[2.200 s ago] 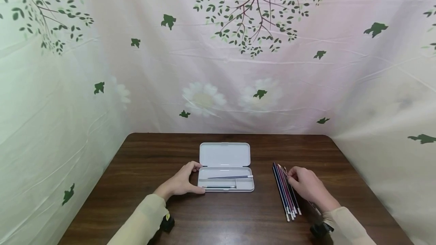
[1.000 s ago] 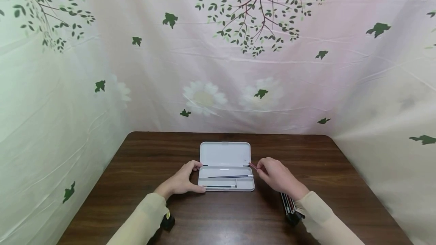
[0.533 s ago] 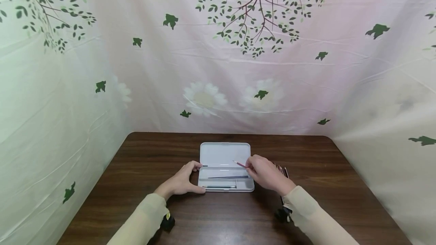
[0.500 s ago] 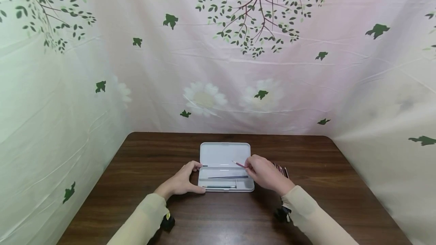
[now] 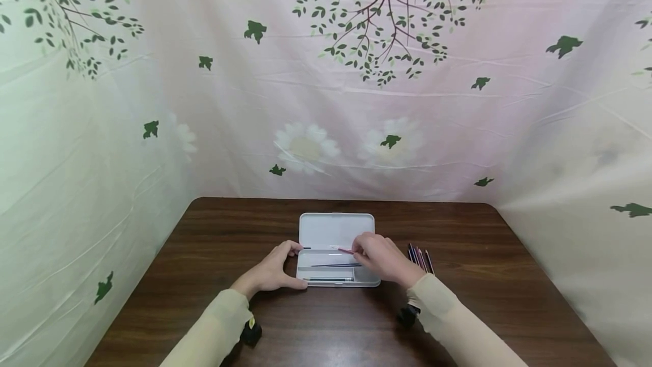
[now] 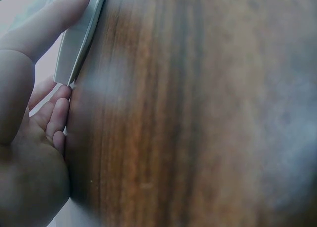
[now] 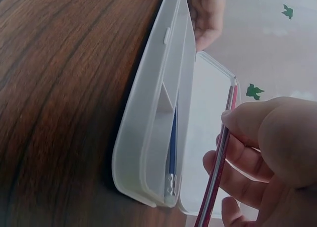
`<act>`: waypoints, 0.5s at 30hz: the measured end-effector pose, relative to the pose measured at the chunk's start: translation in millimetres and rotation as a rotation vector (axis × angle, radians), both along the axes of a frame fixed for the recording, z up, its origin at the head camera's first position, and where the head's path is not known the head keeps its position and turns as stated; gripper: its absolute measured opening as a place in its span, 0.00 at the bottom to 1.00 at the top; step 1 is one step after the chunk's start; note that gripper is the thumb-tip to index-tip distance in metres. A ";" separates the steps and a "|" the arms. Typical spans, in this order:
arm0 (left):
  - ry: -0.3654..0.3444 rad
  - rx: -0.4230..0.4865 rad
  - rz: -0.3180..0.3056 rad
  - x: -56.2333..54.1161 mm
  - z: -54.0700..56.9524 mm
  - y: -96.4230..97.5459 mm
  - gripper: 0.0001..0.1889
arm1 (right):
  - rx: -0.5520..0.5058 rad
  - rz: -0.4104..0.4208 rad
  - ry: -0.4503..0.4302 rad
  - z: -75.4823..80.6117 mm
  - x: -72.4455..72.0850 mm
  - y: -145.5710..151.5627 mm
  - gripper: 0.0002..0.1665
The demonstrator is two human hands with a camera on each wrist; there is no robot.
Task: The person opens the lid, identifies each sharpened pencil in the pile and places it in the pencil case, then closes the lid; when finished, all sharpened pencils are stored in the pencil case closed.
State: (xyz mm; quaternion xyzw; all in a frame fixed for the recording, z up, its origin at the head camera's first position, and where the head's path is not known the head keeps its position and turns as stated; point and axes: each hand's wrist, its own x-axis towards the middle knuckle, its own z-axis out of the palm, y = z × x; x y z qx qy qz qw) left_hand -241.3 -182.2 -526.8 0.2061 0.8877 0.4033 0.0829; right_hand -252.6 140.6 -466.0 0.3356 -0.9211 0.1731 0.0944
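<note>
An opened white pencil case point(image 5: 320, 258) lies on the table, its lid point(image 5: 336, 230) tipped back. My left hand point(image 5: 271, 271) holds its left end, thumb at the front corner and fingers at the back. Over the case's right half, my right hand point(image 5: 381, 257) pinches a red pencil point(image 7: 218, 162) with silvery stripes between thumb and fingers. The pencil's front part point(image 5: 346, 251) points left above the back compartment. In that compartment lies a dark blue pencil point(image 7: 173, 143), its eraser end to the right. A dark pencil point(image 5: 326, 280) rests in the narrow front compartment.
Several more pencils point(image 5: 417, 256) lie side by side on the dark wooden table point(image 5: 229, 220), right of the case and partly hidden by my right forearm. Small black cameras point(image 5: 408, 316) sit at both wrists. A printed cloth point(image 5: 336, 101) hangs behind the table.
My right hand took the red pencil from the bunch on the right and carried it left over the case, then lowered it a little. My left hand has stayed at the case.
</note>
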 end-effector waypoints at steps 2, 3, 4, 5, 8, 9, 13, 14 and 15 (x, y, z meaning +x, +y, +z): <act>0.007 -0.002 -0.002 0.1 0.2 0.5 0.47 | 0.008 0.014 -0.004 -1.0 -0.9 -3.3 0.04; 0.008 -0.003 -0.002 0.0 0.2 0.7 0.47 | 0.009 0.024 -0.003 -1.8 -1.5 -4.9 0.04; 0.009 -0.004 -0.002 0.0 0.4 0.6 0.47 | 0.011 0.032 -0.001 -2.5 -2.2 -6.8 0.04; 0.009 -0.003 -0.002 0.0 0.5 0.5 0.47 | 0.012 0.039 0.002 -3.3 -2.7 -8.6 0.04; 0.002 0.002 0.000 -0.1 0.8 0.2 0.47 | 0.020 0.067 0.012 -5.7 -4.0 -13.6 0.04; 0.001 0.004 0.000 -0.1 0.7 0.1 0.47 | 0.023 0.077 0.014 -6.7 -4.4 -15.2 0.04; 0.001 0.007 0.000 0.1 0.1 -0.4 0.46 | 0.036 0.104 0.013 -9.3 -5.4 -21.6 0.05; 0.002 0.007 -0.001 0.0 0.1 -0.4 0.46 | 0.038 0.104 0.012 -9.8 -5.7 -23.0 0.05; 0.002 0.010 -0.001 0.2 0.2 -0.4 0.46 | 0.038 0.102 0.007 -10.2 -6.0 -24.2 0.05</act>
